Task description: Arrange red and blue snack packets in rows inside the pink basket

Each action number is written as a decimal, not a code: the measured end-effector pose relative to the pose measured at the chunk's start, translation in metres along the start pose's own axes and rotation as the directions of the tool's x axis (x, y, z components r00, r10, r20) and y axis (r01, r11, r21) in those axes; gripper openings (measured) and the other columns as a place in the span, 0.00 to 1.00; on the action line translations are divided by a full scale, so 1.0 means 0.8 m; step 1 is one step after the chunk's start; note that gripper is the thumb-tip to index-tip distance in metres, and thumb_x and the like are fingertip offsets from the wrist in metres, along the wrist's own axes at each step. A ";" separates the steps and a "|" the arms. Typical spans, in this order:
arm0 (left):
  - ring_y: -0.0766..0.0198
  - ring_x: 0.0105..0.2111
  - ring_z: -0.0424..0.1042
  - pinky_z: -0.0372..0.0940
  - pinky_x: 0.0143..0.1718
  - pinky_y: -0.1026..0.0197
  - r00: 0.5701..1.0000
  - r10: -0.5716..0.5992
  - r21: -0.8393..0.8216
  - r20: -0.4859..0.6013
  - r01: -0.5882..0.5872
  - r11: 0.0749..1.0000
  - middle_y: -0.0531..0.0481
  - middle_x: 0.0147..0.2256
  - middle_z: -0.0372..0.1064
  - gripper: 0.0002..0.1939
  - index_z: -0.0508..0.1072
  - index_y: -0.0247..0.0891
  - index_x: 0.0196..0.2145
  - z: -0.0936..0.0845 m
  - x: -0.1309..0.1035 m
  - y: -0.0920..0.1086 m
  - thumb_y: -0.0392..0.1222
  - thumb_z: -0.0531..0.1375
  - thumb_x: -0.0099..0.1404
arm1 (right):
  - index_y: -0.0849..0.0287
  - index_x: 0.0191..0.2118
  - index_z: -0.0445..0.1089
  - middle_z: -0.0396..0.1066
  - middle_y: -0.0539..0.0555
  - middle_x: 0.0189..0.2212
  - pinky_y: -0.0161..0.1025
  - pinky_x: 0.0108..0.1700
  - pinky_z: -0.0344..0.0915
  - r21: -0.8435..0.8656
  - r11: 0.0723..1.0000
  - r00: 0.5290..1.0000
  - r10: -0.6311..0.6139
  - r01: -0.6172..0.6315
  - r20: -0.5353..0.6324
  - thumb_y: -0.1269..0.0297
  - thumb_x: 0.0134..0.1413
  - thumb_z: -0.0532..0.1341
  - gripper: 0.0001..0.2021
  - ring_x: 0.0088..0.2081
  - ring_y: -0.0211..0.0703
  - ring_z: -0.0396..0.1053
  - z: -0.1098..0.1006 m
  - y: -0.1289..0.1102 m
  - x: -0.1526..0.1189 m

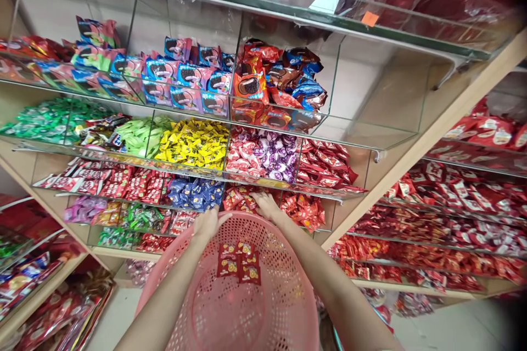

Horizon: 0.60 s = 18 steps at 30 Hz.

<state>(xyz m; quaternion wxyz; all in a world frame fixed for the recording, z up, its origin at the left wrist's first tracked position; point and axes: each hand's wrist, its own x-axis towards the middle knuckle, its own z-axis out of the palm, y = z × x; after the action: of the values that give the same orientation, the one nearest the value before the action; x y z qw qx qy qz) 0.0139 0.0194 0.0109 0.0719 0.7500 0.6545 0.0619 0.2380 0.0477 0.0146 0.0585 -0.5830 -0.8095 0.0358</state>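
A pink perforated plastic basket (164,279) is in front of me, with several red packets (239,263) lying inside. My left hand (207,223) is closed on the basket's far rim, near the dark blue packets (195,193). Over that rim my right hand (265,205) reaches into a shelf compartment of red packets (239,199); its fingertips are among them, and whether it grips one cannot be made out. More red-orange packets (302,209) lie just right of my right hand.
Glass shelves (358,142) hold yellow (193,143), green (61,120) and purple (278,154) sweets. A slanting wooden upright (411,148) stands right, with another stocked shelf (453,192) beyond. Low shelves (24,307) are at left.
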 end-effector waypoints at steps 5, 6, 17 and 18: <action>0.48 0.39 0.71 0.62 0.36 0.54 1.000 0.004 0.003 -0.001 -0.004 1.000 0.36 0.35 0.71 0.34 0.65 0.37 0.45 0.004 0.003 -0.003 0.66 0.38 0.58 | 0.58 0.54 0.55 0.61 0.59 0.50 0.43 0.49 0.51 -0.004 1.000 0.991 -0.007 0.007 -0.136 0.70 0.50 0.55 0.23 0.50 0.47 0.55 -0.007 0.000 -0.009; 0.48 0.38 0.71 0.62 0.36 0.53 1.000 0.010 0.001 -0.005 -0.010 1.000 0.36 0.35 0.71 0.34 0.65 0.37 0.45 0.005 0.003 -0.003 0.66 0.38 0.58 | 0.58 0.53 0.56 0.61 0.58 0.49 0.43 0.48 0.51 0.005 1.000 0.986 -0.011 0.012 -0.166 0.69 0.51 0.55 0.22 0.49 0.47 0.56 -0.010 -0.002 -0.012; 0.49 0.37 0.71 0.63 0.35 0.55 0.999 0.029 -0.006 -0.039 -0.029 1.000 0.39 0.35 0.71 0.36 0.66 0.38 0.42 0.012 0.005 -0.006 0.69 0.39 0.55 | 0.54 0.53 0.56 0.61 0.55 0.48 0.42 0.50 0.53 0.202 0.942 0.959 -0.239 0.266 -0.148 0.64 0.53 0.55 0.20 0.50 0.44 0.57 0.017 -0.072 -0.100; 0.49 0.37 0.71 0.62 0.35 0.54 0.999 0.027 -0.002 -0.041 -0.027 1.000 0.39 0.35 0.71 0.36 0.66 0.38 0.43 0.012 0.005 -0.006 0.69 0.38 0.55 | 0.54 0.52 0.57 0.61 0.55 0.48 0.42 0.51 0.53 0.205 0.945 0.965 -0.238 0.255 -0.106 0.65 0.52 0.56 0.20 0.50 0.44 0.58 0.029 -0.076 -0.104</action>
<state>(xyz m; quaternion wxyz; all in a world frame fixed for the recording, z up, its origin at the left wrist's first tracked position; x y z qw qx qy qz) 0.0117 0.0236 0.0006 0.0587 0.7573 0.6456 0.0788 0.2041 -0.0503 -0.0054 0.1582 -0.4682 -0.8643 0.0931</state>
